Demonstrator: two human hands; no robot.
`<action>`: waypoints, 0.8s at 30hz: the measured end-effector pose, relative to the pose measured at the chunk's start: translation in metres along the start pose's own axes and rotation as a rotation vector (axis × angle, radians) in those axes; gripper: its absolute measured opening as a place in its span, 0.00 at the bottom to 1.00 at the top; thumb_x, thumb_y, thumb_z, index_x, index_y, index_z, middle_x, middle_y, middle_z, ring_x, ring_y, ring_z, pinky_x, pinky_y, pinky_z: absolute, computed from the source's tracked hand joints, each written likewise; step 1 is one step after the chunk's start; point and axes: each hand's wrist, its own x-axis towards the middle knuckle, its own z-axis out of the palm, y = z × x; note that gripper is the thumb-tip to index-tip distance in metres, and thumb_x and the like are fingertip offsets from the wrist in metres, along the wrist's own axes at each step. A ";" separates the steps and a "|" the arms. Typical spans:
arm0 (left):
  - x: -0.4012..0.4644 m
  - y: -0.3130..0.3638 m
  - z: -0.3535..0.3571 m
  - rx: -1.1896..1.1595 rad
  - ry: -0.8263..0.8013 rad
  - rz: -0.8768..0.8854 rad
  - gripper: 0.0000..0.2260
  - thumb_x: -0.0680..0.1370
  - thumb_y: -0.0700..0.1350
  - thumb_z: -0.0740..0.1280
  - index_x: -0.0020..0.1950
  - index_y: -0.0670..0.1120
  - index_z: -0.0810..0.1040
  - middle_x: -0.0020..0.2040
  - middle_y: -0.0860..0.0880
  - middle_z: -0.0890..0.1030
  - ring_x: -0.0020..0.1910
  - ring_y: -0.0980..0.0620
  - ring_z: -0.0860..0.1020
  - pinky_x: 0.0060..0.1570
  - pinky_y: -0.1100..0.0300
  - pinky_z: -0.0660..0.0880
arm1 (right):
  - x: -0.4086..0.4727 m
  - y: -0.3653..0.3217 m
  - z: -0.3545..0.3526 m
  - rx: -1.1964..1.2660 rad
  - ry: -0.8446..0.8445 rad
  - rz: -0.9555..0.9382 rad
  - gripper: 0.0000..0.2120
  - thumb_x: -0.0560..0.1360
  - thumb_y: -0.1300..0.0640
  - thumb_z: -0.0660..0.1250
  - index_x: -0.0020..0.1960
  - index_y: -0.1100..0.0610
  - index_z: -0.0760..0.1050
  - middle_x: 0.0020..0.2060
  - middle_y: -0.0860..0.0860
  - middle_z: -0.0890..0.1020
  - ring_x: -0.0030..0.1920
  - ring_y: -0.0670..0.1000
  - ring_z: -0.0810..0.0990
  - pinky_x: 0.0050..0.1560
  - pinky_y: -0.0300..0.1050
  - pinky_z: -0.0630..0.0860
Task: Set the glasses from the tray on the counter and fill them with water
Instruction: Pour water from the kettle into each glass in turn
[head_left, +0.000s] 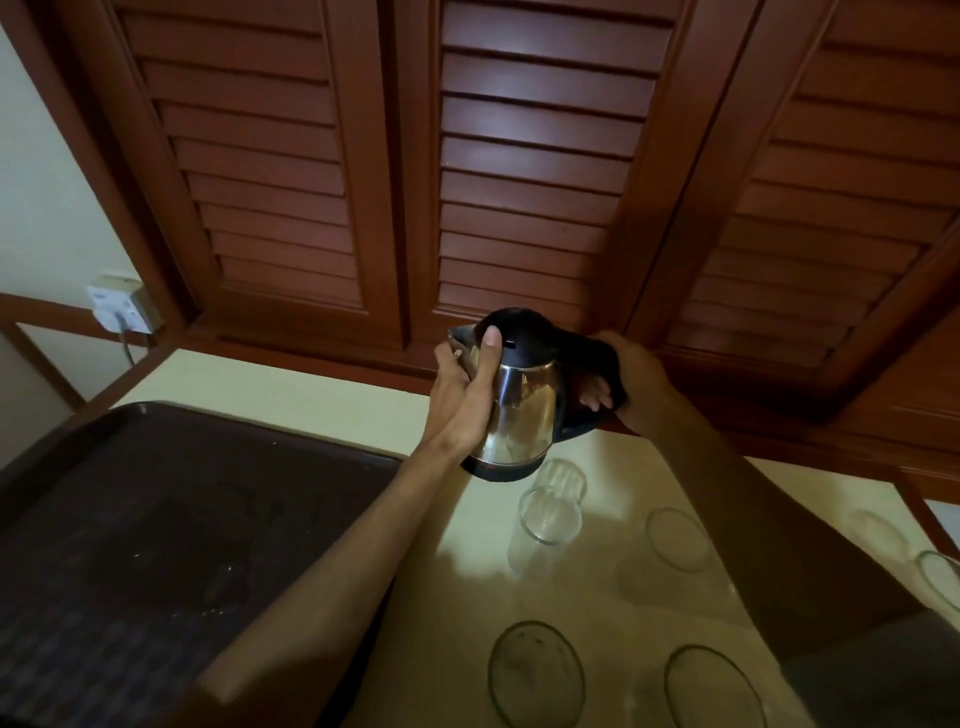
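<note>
1. Two glasses stand nearest on the table (457, 597): a near left glass (536, 673) and a near right glass (714, 691). Only their round rims read clearly from above; whether they hold water cannot be told.
2. To the left lies a dark tray (130, 545), flat on the table, with a few wet specks on its surface and no glass on it.
3. Further back stand three more glasses: a middle glass (551, 506) just below the kettle, clear and seemingly without water, a right glass (678, 540) half behind the right forearm, and a far right glass (940, 577) at the picture's edge.
4. All five glasses are upright on the table, well apart from each other, off the tray.
5. The kettle (519, 405) is held above the table, over the middle glass, tilted with its spout towards the left. It is shiny steel with a black lid, base and handle.
6. The left hand (467, 395) clasps the steel body near the spout, thumb up on the lid.
7. The right hand (631, 384) has its fingers (595, 397) wrapped round the black handle.
8. Behind are brown louvred doors (535, 156) and, far left, a wall socket (122, 309) with a cord.
</note>
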 end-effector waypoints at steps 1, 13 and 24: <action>0.001 0.000 0.001 -0.011 0.013 0.012 0.31 0.78 0.72 0.54 0.73 0.53 0.61 0.67 0.49 0.78 0.65 0.46 0.77 0.62 0.52 0.71 | 0.000 0.002 0.003 0.050 0.014 0.001 0.34 0.82 0.51 0.57 0.17 0.55 0.68 0.14 0.54 0.65 0.15 0.53 0.66 0.21 0.42 0.68; -0.020 0.072 -0.029 -0.213 0.133 0.157 0.25 0.80 0.66 0.61 0.73 0.56 0.64 0.64 0.52 0.77 0.63 0.53 0.78 0.60 0.53 0.75 | -0.046 -0.073 0.010 0.274 0.147 -0.171 0.19 0.74 0.47 0.71 0.30 0.56 0.76 0.18 0.52 0.69 0.18 0.51 0.65 0.20 0.41 0.66; -0.129 0.084 -0.037 -1.176 -0.352 -0.483 0.33 0.73 0.60 0.76 0.72 0.45 0.76 0.66 0.34 0.81 0.65 0.32 0.80 0.68 0.35 0.73 | -0.198 -0.129 0.012 0.218 0.048 -0.284 0.17 0.68 0.41 0.74 0.28 0.51 0.81 0.19 0.50 0.68 0.22 0.51 0.67 0.32 0.47 0.70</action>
